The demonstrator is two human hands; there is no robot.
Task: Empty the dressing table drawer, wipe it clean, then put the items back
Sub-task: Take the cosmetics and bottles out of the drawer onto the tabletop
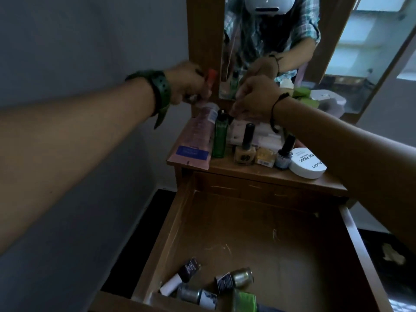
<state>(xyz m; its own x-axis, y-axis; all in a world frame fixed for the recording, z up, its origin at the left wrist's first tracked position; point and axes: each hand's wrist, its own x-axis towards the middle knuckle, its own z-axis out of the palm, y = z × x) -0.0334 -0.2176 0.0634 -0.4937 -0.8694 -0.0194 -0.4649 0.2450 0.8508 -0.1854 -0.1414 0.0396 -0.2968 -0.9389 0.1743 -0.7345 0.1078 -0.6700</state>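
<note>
The wooden drawer (180,226) stands pulled open below me, with a few small bottles (234,279) lying at its near edge. On the dressing table top (258,174) stand a pink tube (195,134), a green bottle (220,137), nail polish bottles (246,145) and a white round tub (307,163). My left hand (189,83) is closed around a small item with an orange-red cap (211,75) above the pink tube. My right hand (256,97) reaches down at the back of the table top, fingers pinched on a small dark thing that I cannot make out.
A mirror (337,52) rises behind the table top and reflects a person's arms. A grey wall is to the left. A dark floor shows at both sides of the drawer. A green box (246,300) lies at the drawer's near edge.
</note>
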